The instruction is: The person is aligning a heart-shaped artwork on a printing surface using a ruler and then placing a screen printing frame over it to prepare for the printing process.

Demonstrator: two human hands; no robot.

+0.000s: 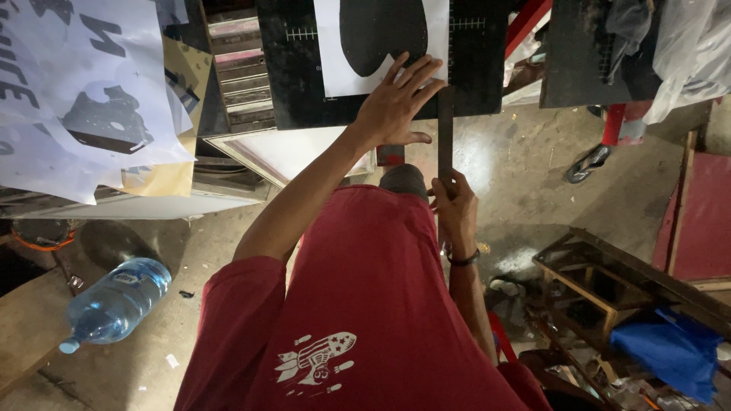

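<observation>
While left hand [396, 103] lies open on white sheet [381, 46] | right hand [454, 204] grips dark ruler [445, 129]

Dim concrete floor [533, 164], cluttered; wooden frame [601, 281], perhaps shelving.

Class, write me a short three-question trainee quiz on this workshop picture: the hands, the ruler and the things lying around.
1. True or false: the left hand lies flat, fingers spread, on the white sheet with a black shape.
2. What does the right hand grip?
A. a brush
B. a long dark ruler
C. a bottle
3. Which large thing lies on its side on the floor at lower left?

Key
1. True.
2. B; it grips the ruler's lower end beside the sheet.
3. A big blue water bottle.
</observation>
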